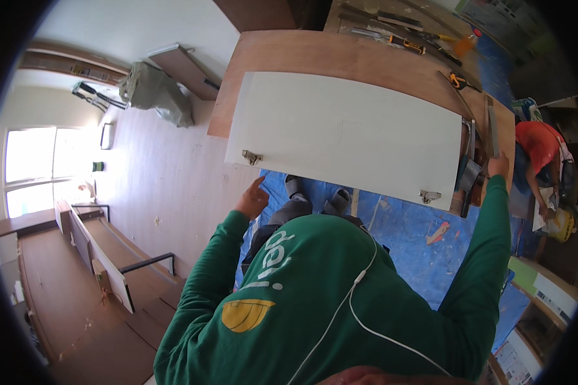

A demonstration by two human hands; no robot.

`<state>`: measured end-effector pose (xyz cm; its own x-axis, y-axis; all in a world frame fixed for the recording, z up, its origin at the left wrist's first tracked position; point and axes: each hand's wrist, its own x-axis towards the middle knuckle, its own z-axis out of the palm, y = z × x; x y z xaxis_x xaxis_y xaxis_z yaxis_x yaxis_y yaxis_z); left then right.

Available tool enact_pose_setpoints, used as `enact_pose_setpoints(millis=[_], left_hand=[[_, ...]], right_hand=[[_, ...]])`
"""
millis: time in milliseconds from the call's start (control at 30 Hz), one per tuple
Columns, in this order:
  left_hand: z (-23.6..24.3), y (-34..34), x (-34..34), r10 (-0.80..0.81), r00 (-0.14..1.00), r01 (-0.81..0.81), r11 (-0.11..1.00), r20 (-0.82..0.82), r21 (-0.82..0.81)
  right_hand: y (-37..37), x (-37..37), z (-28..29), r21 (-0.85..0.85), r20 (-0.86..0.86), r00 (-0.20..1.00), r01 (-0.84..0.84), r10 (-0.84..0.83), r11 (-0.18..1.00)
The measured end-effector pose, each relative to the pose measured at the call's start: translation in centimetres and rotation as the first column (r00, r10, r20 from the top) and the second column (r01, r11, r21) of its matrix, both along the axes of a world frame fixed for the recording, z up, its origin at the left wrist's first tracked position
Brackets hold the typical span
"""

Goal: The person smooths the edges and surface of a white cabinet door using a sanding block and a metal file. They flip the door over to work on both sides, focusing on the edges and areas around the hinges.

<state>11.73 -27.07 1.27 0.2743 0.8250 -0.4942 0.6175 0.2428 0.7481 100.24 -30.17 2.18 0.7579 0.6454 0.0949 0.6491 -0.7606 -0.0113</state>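
Note:
A white panel (pixel 343 128) with a metal hinge (pixel 252 156) near its lower left corner and another (pixel 429 196) at its lower right lies on a plywood board (pixel 289 48). My left hand (pixel 253 199) is just below the panel's left part, index finger stretched out, holding nothing. My right hand (pixel 498 165) grips the lower end of a long metal strip (pixel 491 125) on the board's right end. Left of that hand are a dark blue tool (pixel 469 173), partly hidden among other tools, and an orange-and-black clamp (pixel 457 81).
A person in red (pixel 536 141) bends at the right beside a yellow bucket (pixel 560 223). More tools (pixel 404 43) lie on a back table. Blue sheeting (pixel 404 231) covers floor below the board. At left are a wrapped bundle (pixel 154 96) and wooden furniture pieces (pixel 90 276).

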Motion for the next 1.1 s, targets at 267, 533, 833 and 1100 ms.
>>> enact_pose_setpoints(millis=[267, 533, 833, 1100], left_hand=[[-1.3, 2.1, 9.0, 0.572, 0.774, -0.352, 0.744, 0.271, -0.568], [-1.1, 2.4, 11.6, 0.695, 0.618, -0.346, 0.660, 0.367, -0.667], [-0.9, 2.5, 15.6, 0.740, 0.524, -0.280, 0.617, 0.421, -0.736], [2.1, 2.3, 15.9, 0.775, 0.451, -0.300, 0.598, 0.442, -0.743]], right_hand=[[-0.9, -6.4, 3.7, 0.274, -0.513, 0.826, -0.100, 0.233, 0.957], [-6.6, -22.1, 6.4, 0.332, -0.876, 0.390, 0.061, 0.284, 0.941], [-8.8, -27.3, 4.5, 0.463, -0.841, 0.368, 0.107, 0.397, 0.880], [-7.2, -28.8, 8.8, 0.469, -0.845, 0.419, 0.281, 0.333, 0.837]])
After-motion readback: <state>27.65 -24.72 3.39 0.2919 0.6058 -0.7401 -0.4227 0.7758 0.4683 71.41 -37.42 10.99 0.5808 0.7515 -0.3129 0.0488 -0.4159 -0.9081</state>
